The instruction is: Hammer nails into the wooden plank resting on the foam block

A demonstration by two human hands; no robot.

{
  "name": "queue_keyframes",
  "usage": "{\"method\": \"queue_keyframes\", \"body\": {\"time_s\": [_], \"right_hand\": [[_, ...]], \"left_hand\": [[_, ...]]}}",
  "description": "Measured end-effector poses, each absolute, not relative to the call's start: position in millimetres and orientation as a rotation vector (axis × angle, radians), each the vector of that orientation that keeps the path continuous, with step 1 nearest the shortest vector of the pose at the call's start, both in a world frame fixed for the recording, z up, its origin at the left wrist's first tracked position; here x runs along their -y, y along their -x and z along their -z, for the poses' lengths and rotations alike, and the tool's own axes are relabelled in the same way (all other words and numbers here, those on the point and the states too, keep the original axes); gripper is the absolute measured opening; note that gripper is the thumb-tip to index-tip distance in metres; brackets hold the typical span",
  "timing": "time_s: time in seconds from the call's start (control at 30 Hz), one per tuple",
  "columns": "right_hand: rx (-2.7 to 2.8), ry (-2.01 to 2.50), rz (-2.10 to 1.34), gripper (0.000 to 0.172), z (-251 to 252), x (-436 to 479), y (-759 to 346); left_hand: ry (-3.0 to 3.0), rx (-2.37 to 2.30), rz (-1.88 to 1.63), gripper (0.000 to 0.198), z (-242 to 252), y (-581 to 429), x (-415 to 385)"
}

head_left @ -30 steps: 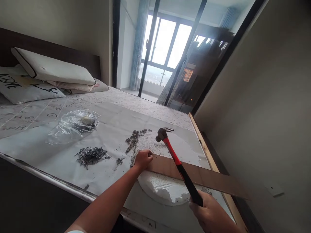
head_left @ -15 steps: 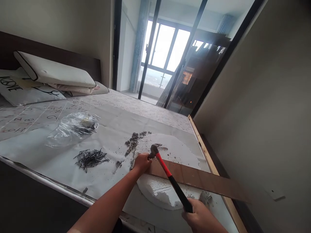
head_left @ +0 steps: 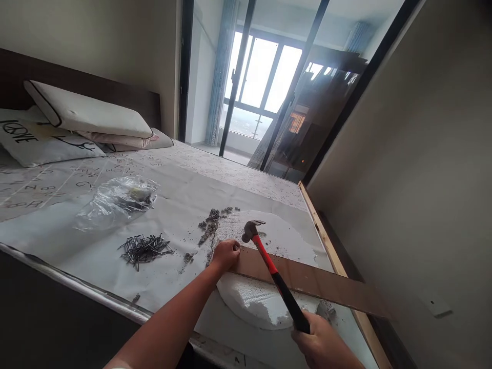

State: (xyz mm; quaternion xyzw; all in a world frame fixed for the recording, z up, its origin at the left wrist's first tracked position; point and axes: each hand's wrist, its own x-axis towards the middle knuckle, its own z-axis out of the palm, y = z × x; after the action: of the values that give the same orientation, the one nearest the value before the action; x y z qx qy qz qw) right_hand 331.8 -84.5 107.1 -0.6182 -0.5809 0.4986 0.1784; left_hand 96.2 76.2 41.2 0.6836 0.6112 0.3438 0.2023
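Note:
A brown board (head_left: 319, 281) lies across white foam (head_left: 255, 305) on the sheet-covered bed. My left hand (head_left: 226, 254) is closed at the board's left end, its fingers pinched together; what they hold is too small to make out. In my right hand (head_left: 313, 335) is a hammer (head_left: 269, 261) with a red and black handle, gripped near its lower end. The hammer's head is over the board, just right of my left hand and apart from it. Dark nails (head_left: 145, 249) lie in a pile to the left.
A clear plastic bag (head_left: 117, 202) with dark contents sits behind the nails. Grey crumbs (head_left: 210, 223) are scattered by the foam. Pillows (head_left: 92, 114) rest at the far left. A wooden strip (head_left: 328, 246) runs along the bed's right edge, near the wall.
The hammer's head has moved up and to the right, away from my left hand. My right hand has shifted slightly right. The left hand has hardly moved.

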Motion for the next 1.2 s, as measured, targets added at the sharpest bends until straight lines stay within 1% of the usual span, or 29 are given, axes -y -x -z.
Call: {"method": "queue_keyframes", "body": {"time_s": [0.1, 0.17, 0.3, 0.37, 0.43, 0.5, 0.6, 0.7, 0.77, 0.83, 0.93, 0.97, 1.07, 1.2], "right_hand": [[1.679, 1.737, -1.287, 0.013, -111, 87, -337], [1.719, 1.724, -1.24, 0.015, -109, 86, -333], [1.703, 1.767, -1.285, 0.02, -93, 83, -317], [1.638, 1.733, -1.323, 0.018, -85, 85, -313], [1.54, 1.64, -1.42, 0.015, -79, 89, -316], [1.394, 1.524, -1.589, 0.015, -73, 96, -323], [1.174, 1.343, -1.797, 0.029, -57, 108, -337], [0.962, 1.151, -1.951, 0.041, -35, 118, -346], [0.794, 1.036, -2.066, 0.043, -21, 122, -348], [0.613, 0.909, -2.178, 0.044, -12, 125, -348], [0.414, 0.719, -2.232, 0.041, -6, 129, -344], [0.374, 0.681, -2.224, 0.039, -5, 130, -342], [0.326, 0.615, -2.223, 0.035, -2, 133, -338], [0.361, 0.559, -2.243, 0.034, 7, 132, -337]], "left_hand": [[-1.732, -1.66, -1.06, 0.02, -43, -90, -80], [-1.585, -1.642, -1.155, 0.019, -45, -86, -83], [-1.396, -1.577, -1.309, 0.018, -43, -81, -84], [-1.415, -1.547, -1.328, 0.017, -41, -81, -84], [-1.438, -1.505, -1.339, 0.016, -41, -80, -83], [-1.408, -1.436, -1.379, 0.018, -43, -74, -83], [-1.302, -1.41, -1.482, 0.022, -49, -53, -81], [-1.247, -1.614, -1.505, 0.026, -51, -24, -76], [-1.324, -1.817, -1.365, 0.026, -48, -5, -70], [-1.483, -1.965, -1.017, 0.021, -41, 9, -61], [-1.621, -1.98, -0.498, 0.005, -26, 18, -44], [-1.634, -1.963, -0.407, 0.008, -20, 18, -38], [-1.672, -1.936, -0.223, 0.02, -6, 18, -23], [-1.738, -1.936, -0.159, 0.024, 1, 20, -14]]}}
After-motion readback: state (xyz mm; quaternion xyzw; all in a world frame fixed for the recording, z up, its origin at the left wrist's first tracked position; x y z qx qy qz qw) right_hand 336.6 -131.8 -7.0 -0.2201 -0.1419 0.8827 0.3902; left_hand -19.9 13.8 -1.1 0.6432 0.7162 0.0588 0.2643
